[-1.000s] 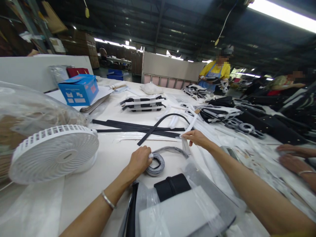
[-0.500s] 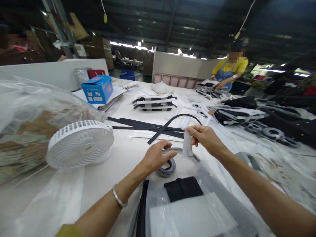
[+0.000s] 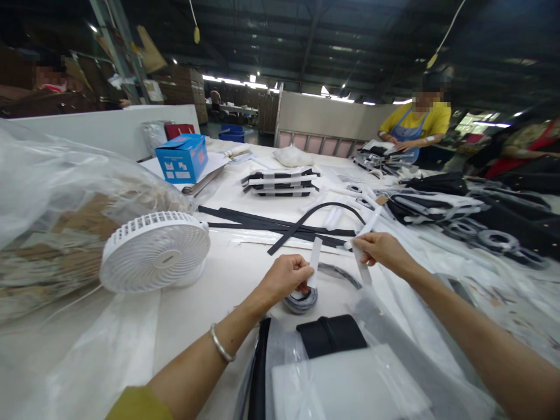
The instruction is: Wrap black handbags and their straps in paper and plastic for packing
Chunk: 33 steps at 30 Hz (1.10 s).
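My left hand (image 3: 289,275) is closed on a short white strip (image 3: 315,256) that stands up from between thumb and fingers. Another pale strip (image 3: 362,265) hangs down from my right hand (image 3: 380,252), pinched at its upper end. Just below my left hand lies a coiled grey strap (image 3: 301,301) in clear wrap, partly covered by the fingers; a grey length curves off to the right. Closest to me is a plastic-wrapped bundle with a black folded piece (image 3: 331,335) and a white sheet (image 3: 350,379) on top.
A white fan (image 3: 157,254) and a big clear bag (image 3: 65,221) stand on the left. Flat black strips (image 3: 262,221) and a curved black strip cross the table beyond my hands. A blue box (image 3: 181,158) sits farther back. Across the table, a person in yellow (image 3: 415,125) handles wrapped pieces.
My left hand has closed from open onto a white strip. My right hand has moved away to the right with the other strip, so the two pieces are now apart.
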Tool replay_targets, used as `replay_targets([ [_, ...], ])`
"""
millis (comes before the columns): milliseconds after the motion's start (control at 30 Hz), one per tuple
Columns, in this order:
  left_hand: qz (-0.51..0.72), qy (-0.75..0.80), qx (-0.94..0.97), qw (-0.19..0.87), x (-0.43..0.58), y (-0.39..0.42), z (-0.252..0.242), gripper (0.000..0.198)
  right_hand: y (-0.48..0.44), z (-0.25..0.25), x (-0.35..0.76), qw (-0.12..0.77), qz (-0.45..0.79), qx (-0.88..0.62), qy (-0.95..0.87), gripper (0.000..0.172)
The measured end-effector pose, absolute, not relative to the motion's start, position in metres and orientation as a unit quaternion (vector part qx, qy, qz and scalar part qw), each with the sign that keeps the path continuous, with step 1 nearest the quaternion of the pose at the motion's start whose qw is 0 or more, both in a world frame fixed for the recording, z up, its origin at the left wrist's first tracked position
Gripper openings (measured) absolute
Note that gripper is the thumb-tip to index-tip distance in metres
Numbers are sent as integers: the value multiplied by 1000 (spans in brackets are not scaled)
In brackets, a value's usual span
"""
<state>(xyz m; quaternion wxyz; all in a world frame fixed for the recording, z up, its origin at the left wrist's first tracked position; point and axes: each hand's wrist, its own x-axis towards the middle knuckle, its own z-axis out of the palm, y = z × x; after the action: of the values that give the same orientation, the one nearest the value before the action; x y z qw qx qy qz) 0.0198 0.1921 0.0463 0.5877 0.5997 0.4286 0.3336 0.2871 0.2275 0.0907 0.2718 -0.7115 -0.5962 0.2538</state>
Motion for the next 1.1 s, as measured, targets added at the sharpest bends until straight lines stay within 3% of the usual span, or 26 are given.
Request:
replay_targets([
  [67, 336, 432, 601, 583, 20, 192, 47, 19, 229, 82, 294, 247, 237, -716, -608, 22],
  [133, 334, 435, 605, 577, 20, 191, 46, 19, 225, 77, 286, 279, 243, -697, -613, 32],
  [300, 337, 428, 618, 566, 22, 188, 45, 22, 207, 80, 226, 318, 500, -553, -586, 41],
  [400, 328, 425, 646, 542, 21, 188, 49, 25, 200, 82, 199, 359, 563, -495, -555, 38],
  [500, 293, 442, 717, 452, 13, 189, 56, 26, 198, 82, 193, 407, 562, -493, -524, 39],
  [600, 224, 496, 802, 246, 0, 194, 58, 22, 196, 82, 199, 437, 553, -506, -497, 42],
  [700, 92, 536, 831, 121, -11, 199, 52, 35, 190, 81, 204, 454, 547, -512, -482, 43],
  [800, 13, 536, 836, 114, -15, 205, 44, 31, 182, 76, 201, 455, 540, -516, -485, 42],
  [933, 23, 543, 833, 102, -13, 204, 39, 26, 171, 71, 192, 447, 502, -513, -534, 37],
  [1100, 42, 531, 840, 104, -9, 200, 33, 32, 160, 64, 189, 448, 356, -526, -629, 25],
])
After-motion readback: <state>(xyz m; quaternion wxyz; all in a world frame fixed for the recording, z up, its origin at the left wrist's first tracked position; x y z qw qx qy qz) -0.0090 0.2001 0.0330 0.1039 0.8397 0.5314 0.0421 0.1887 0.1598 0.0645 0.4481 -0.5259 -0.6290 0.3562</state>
